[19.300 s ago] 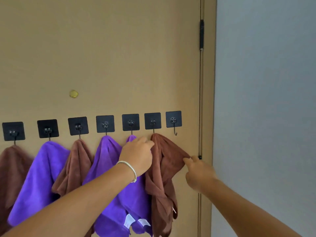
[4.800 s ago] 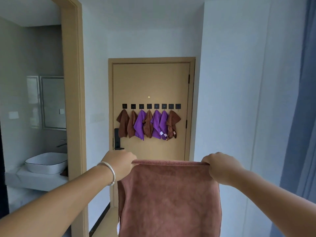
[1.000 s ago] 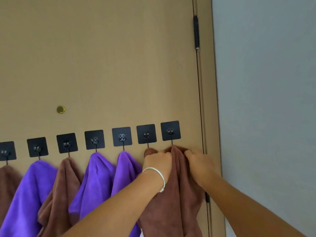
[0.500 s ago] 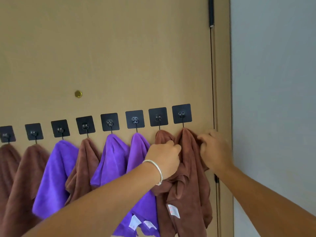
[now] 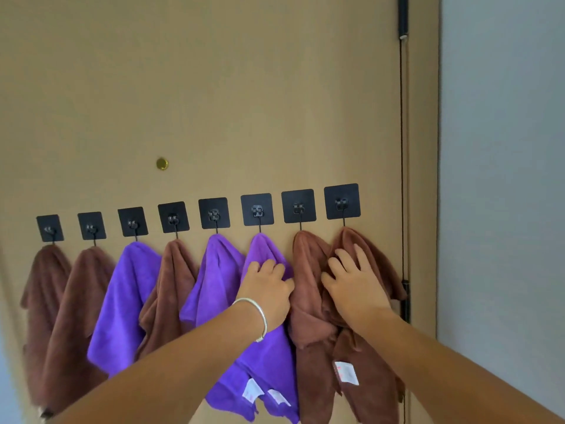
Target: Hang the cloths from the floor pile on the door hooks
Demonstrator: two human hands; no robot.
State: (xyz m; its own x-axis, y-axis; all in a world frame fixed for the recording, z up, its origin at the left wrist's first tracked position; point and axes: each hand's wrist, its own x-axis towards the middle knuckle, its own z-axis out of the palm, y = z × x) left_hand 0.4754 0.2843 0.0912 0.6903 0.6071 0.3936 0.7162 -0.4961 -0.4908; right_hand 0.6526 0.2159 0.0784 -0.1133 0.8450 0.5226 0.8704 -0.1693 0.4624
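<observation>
A row of several black square hooks [image 5: 341, 201] runs across the tan door [image 5: 214, 87], and a cloth hangs from each. The rightmost brown cloth [image 5: 371, 371] hangs from the last hook. My right hand [image 5: 351, 283] lies flat on it with fingers spread. My left hand [image 5: 269, 286], wearing a silver bracelet, rests with fingers apart on the purple cloth [image 5: 263, 356] at the third hook from the right, beside a brown cloth [image 5: 308, 301]. Further left hang purple [image 5: 128, 301] and brown cloths [image 5: 171, 289].
A brass peephole [image 5: 162, 164] sits above the hooks. The door's hinge edge and frame [image 5: 422, 148] run down the right side, with a grey wall [image 5: 504, 179] beyond. The floor pile is out of view.
My right hand has let go of the rightmost brown cloth's top and now lies flat on it. My left hand has shifted left onto the purple cloth. The view has moved slightly right.
</observation>
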